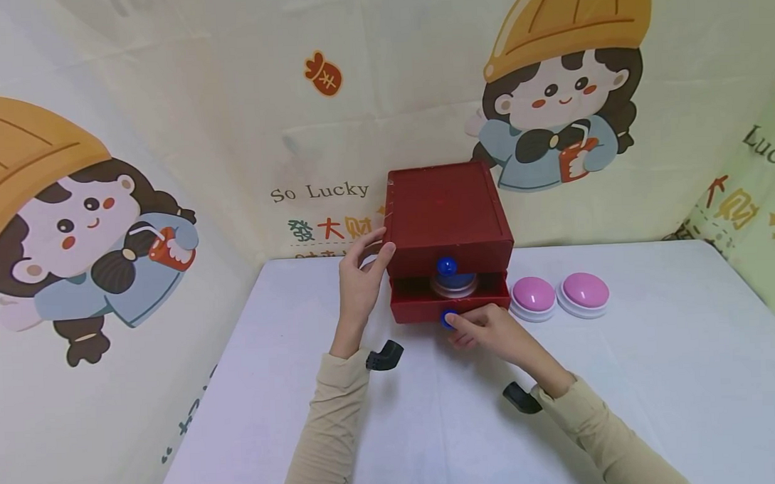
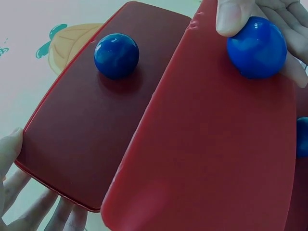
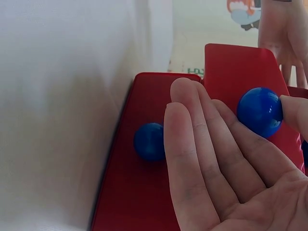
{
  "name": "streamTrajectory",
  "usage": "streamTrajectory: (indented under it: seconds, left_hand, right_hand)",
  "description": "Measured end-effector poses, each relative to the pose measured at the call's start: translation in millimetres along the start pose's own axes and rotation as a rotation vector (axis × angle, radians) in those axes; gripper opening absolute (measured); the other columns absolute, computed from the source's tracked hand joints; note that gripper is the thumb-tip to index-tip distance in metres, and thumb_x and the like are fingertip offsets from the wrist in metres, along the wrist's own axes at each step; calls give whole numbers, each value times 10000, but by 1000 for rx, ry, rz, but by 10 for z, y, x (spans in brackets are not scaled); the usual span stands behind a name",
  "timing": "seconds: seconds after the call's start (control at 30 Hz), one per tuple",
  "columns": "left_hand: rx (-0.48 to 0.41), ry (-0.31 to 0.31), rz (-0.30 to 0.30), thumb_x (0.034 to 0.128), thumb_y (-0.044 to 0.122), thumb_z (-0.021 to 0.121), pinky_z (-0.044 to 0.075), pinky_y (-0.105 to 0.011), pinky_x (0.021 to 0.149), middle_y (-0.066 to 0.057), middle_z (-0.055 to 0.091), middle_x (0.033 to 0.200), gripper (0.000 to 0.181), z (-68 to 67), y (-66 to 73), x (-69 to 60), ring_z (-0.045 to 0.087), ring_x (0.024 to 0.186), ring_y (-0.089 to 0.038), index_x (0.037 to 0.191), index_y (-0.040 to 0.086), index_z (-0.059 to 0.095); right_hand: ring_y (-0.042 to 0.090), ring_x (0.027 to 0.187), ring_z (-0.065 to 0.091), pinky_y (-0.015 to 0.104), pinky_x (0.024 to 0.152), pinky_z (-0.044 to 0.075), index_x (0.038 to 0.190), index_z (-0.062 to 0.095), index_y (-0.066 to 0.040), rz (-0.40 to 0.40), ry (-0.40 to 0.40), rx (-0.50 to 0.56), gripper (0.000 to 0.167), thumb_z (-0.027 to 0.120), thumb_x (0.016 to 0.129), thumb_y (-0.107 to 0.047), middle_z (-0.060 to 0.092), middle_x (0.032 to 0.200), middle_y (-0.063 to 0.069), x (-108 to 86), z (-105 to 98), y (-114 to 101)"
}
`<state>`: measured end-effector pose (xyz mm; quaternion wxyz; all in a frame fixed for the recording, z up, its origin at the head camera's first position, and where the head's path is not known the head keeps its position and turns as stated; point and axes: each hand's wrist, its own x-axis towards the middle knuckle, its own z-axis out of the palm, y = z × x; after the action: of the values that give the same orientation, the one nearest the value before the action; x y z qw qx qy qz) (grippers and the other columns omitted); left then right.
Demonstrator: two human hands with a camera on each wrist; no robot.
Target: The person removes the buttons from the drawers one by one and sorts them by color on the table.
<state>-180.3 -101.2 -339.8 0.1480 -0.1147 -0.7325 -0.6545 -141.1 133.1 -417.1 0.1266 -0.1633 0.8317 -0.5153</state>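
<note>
A red cabinet (image 1: 447,204) has its lower drawer (image 1: 415,311) pulled partly out. Inside that drawer sits a round object (image 1: 455,289) with a blue top and a pale base, partly hidden under the upper drawer's blue knob (image 1: 447,266). My left hand (image 1: 362,282) touches the cabinet's left side with fingers extended, its thumb at the front edge. With thumb and fingers my right hand (image 1: 493,329) pinches the lower drawer's blue knob (image 3: 260,112); its other fingers extend below. The left wrist view shows the right thumb against this knob (image 2: 256,47).
Two pink-topped round objects with white bases, one (image 1: 533,298) beside the drawer and another (image 1: 584,294) farther right, stand on the white table (image 1: 290,388). Behind the cabinet hangs a printed cloth (image 1: 242,119) with cartoon figures.
</note>
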Motion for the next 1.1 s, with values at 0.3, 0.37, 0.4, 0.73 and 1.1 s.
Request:
streamTrajectory:
  seconds: [0.3, 0.37, 0.4, 0.73, 1.1]
  left_hand:
    - [1, 11, 21, 949, 250, 682, 548, -275, 928, -66, 627, 1284, 405, -8, -186, 49, 606, 1137, -218, 1320, 97, 624]
    - [6, 19, 34, 943, 283, 690, 551, -269, 919, -25, 633, 1271, 398, -8, -287, 75, 610, 1122, -184, 1310, 142, 635]
    - [7, 22, 40, 939, 298, 694, 552, -250, 906, -8, 635, 1266, 397, -8, -335, 88, 611, 1116, -169, 1306, 160, 639]
    - [-13, -3, -10, 940, 281, 690, 538, -350, 968, -68, 605, 1322, 431, -26, -280, 88, 582, 1176, -240, 1338, 133, 617]
    - [7, 10, -16, 934, 313, 696, 544, -348, 957, -17, 615, 1303, 415, -29, -287, 92, 593, 1151, -206, 1321, 177, 632]
  right_hand:
    - [310, 792, 728, 483, 771, 586, 971, 779, -52, -7, -4, -9, 413, 584, 989, -415, 760, 872, 106, -38, 14, -8]
    - [311, 790, 727, 481, 769, 587, 964, 780, -53, -11, -4, -12, 410, 583, 990, -411, 760, 865, 97, -47, 16, -10]
    - [312, 790, 727, 479, 767, 587, 960, 781, -54, -14, -4, -15, 408, 581, 991, -409, 760, 862, 91, -52, 17, -13]
    - [295, 789, 729, 452, 762, 592, 956, 785, -80, -9, -6, -14, 384, 588, 987, -409, 760, 870, 101, -98, 25, -33]
    - [268, 800, 726, 442, 768, 593, 992, 785, -94, -14, -15, -25, 387, 577, 991, -422, 761, 877, 73, -131, 34, -16]
